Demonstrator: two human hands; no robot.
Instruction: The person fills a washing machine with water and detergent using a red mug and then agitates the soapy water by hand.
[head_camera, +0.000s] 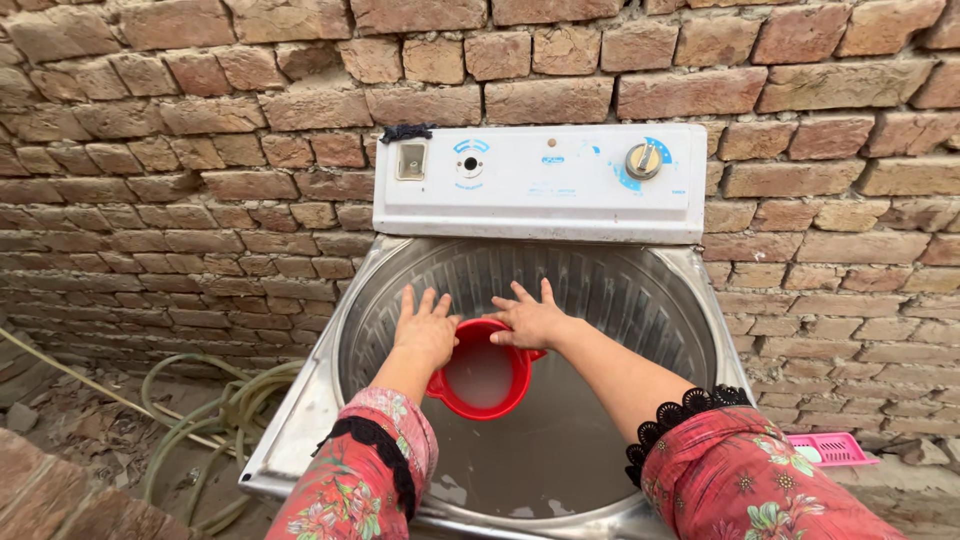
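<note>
Both hands, left (425, 330) and right (530, 320), press spread fingers on red jug's (482, 378) rim.

Open steel tub (640, 300) mouth, free water beyond red jug (483, 378); control panel (545, 185) and brick wall (200, 150) behind.
</note>
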